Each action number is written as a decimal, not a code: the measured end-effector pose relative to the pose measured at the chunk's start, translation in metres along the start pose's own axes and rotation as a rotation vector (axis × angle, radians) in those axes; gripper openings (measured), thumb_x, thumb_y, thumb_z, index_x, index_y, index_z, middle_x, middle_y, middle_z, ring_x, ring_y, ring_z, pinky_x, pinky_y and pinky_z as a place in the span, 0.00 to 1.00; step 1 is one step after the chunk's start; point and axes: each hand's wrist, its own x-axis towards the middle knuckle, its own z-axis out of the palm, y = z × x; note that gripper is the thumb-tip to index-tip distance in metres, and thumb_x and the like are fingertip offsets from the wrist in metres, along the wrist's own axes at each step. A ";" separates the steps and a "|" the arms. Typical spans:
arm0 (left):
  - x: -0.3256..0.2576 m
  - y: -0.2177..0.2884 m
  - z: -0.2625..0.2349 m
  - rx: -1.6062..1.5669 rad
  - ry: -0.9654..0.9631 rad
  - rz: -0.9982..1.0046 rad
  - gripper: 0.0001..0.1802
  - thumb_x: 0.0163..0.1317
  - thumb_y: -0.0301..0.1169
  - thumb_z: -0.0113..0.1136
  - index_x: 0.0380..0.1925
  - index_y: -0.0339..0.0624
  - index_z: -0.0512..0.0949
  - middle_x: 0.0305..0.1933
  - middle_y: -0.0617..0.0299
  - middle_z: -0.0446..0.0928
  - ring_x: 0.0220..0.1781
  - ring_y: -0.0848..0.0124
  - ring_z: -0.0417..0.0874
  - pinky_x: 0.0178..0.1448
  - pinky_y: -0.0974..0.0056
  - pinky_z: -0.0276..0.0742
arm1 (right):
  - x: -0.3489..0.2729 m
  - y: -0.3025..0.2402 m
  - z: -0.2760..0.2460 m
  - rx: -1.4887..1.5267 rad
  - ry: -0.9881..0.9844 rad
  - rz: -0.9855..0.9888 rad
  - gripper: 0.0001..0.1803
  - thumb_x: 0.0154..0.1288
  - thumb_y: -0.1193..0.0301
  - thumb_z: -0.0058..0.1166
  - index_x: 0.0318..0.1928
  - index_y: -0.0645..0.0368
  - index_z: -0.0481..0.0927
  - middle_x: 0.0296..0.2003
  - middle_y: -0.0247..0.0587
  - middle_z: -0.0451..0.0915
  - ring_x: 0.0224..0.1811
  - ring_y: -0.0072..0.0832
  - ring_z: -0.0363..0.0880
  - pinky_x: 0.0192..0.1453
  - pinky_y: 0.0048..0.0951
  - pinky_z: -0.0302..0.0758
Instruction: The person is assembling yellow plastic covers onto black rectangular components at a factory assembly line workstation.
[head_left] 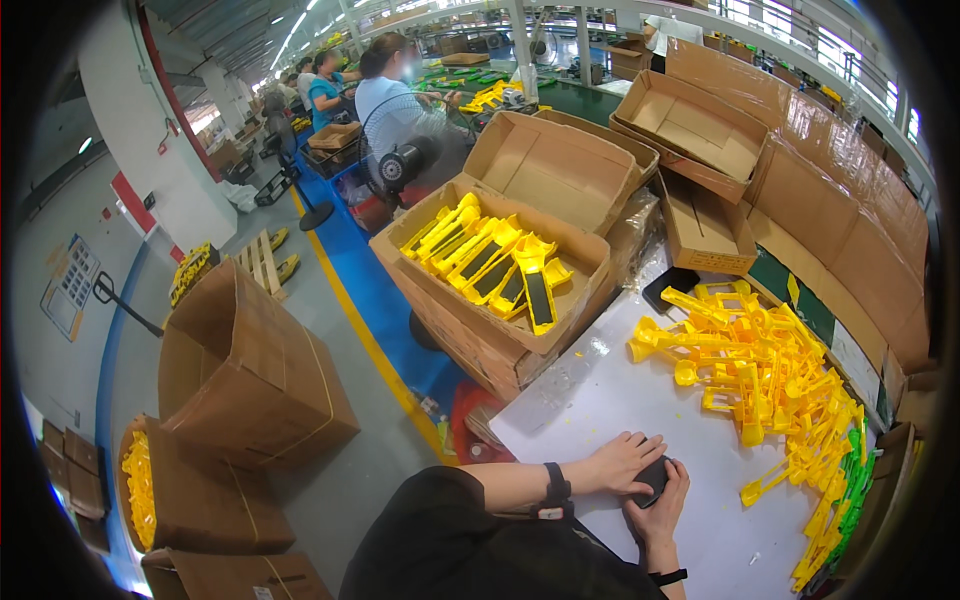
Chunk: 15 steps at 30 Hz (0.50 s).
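Both hands close on a small black part (652, 478) at the white table's (600, 400) near edge: left hand (622, 462) fingers lying together over it, right hand (660, 505) cupping underneath. A box of finished yellow-and-black pieces (492, 265) sits beyond; the heap of loose yellow parts (770, 380) looks largely unworked.

Both hands, left hand (627, 460) and right hand (662, 507), clasp a small dark rounded object (652, 477) on a white tabletop (600, 400). Loose yellow plastic moulded parts (770, 380) lie heaped beside; an open cardboard box (500, 300) holds assembled yellow-and-black pieces (495, 265).
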 end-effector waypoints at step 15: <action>-0.005 0.008 -0.002 -0.047 0.110 -0.061 0.44 0.59 0.57 0.57 0.66 0.35 0.63 0.72 0.44 0.56 0.53 0.52 0.71 0.57 0.55 0.69 | 0.001 0.003 0.001 -0.009 0.009 -0.011 0.49 0.35 0.65 0.73 0.61 0.62 0.64 0.60 0.58 0.64 0.62 0.55 0.64 0.66 0.49 0.64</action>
